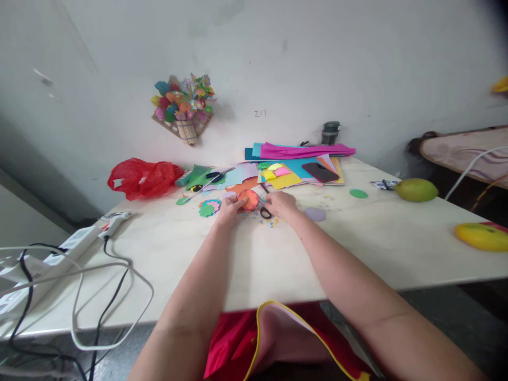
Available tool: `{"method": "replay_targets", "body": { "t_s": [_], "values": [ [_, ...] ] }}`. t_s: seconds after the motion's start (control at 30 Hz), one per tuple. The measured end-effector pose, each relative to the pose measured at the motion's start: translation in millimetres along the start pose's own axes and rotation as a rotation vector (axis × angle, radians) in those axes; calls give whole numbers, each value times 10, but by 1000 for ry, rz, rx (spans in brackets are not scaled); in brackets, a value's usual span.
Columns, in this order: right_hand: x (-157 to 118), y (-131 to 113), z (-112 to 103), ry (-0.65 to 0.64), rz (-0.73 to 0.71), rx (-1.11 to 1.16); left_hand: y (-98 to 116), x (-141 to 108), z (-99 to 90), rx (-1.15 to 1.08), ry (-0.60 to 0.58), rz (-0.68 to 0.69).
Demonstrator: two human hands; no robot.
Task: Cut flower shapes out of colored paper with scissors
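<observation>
My left hand pinches an orange scalloped paper flower between thumb and fingers, just above the table. Close on its right, my right hand is closed at a pair of scissors, with one black handle loop showing below the fingertips. The hand partly covers the scissors, so its exact hold is hard to see. Left of my left hand lies a stack of scalloped paper flowers with a green one on top. A lilac paper piece rests beside my right wrist. Tiny paper scraps are scattered below the hands.
Coloured sheets, a dark phone and a second pair of scissors lie behind. A red plastic bag sits back left. Cables and a power strip occupy the left; a green-yellow fruit lies right.
</observation>
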State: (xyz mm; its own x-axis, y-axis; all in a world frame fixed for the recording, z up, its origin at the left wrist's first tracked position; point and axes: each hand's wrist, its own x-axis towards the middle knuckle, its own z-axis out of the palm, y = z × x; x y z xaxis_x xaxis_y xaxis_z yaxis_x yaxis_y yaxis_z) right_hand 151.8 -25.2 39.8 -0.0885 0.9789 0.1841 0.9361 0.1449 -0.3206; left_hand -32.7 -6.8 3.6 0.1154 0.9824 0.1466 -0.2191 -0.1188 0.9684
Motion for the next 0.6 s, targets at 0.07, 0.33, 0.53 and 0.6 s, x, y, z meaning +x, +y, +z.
{"method": "replay_targets", "body": {
  "t_s": [0.07, 0.33, 0.53, 0.6],
  "values": [
    [-38, -39, -26, -101, -27, -133, 3, 0, -2, -6, 11, 0],
    [-81, -105, -56, -139, -69, -190, 17, -8, -3, -11, 45, -4],
    [-41, -27, -36, -72, -59, -110, 32, -9, -11, -24, 88, -5],
    [-9, 11, -20, -60, -23, -57, 32, -6, -11, -32, 97, -4]
  ]
}}
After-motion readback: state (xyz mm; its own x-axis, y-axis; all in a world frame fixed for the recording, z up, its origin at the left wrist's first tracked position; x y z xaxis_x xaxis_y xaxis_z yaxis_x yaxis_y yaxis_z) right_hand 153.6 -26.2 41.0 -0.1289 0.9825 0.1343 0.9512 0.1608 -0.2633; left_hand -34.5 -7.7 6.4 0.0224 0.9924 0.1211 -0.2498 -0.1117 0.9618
